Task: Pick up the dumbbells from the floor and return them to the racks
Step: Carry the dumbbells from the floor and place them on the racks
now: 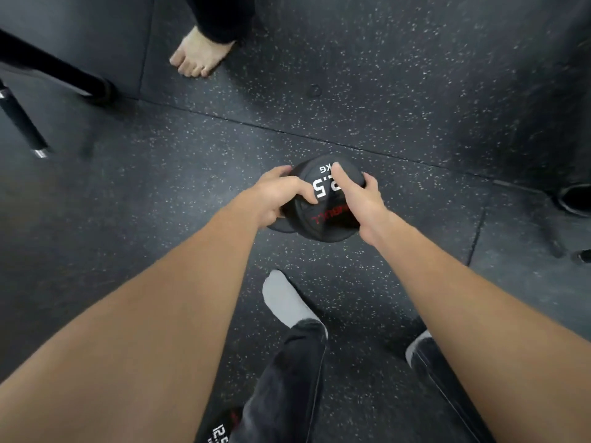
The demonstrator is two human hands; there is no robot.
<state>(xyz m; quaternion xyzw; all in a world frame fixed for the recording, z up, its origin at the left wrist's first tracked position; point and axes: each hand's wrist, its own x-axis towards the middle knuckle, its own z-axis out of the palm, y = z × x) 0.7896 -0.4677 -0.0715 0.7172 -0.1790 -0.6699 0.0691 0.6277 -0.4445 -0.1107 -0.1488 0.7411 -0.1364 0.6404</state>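
Pickup is the step in hand: both bare hands are closed around the upper head of a round black rubber dumbbell that stands on end on the dark speckled rubber floor, just ahead of the person's grey-socked foot. Left hand clasps the head's left edge, thumb laid across the top face and fingers curled under the rim. Right hand clasps the right edge, thumb on the face and fingers wrapped round the far side. Whether the lower head has left the floor cannot be told from this angle.

No rack shows in the picture, so the next move, as I judge it, calls for a firm two-handed lift with the weight kept close to the body, then a turn to find the rack. The smooth round head gives little to hook on, so a slip is the risk.

Writing on the top face, upside down to the camera, reads "2.5" in large white figures with "KG" above; the right thumb seems to hide a leading figure. Red lettering below ends in "BULL", the rest blurred. A second black dumbbell lies at the bottom edge by the dark jeans, marked "12.5" in white. A bare foot of another person stands well apart at the top
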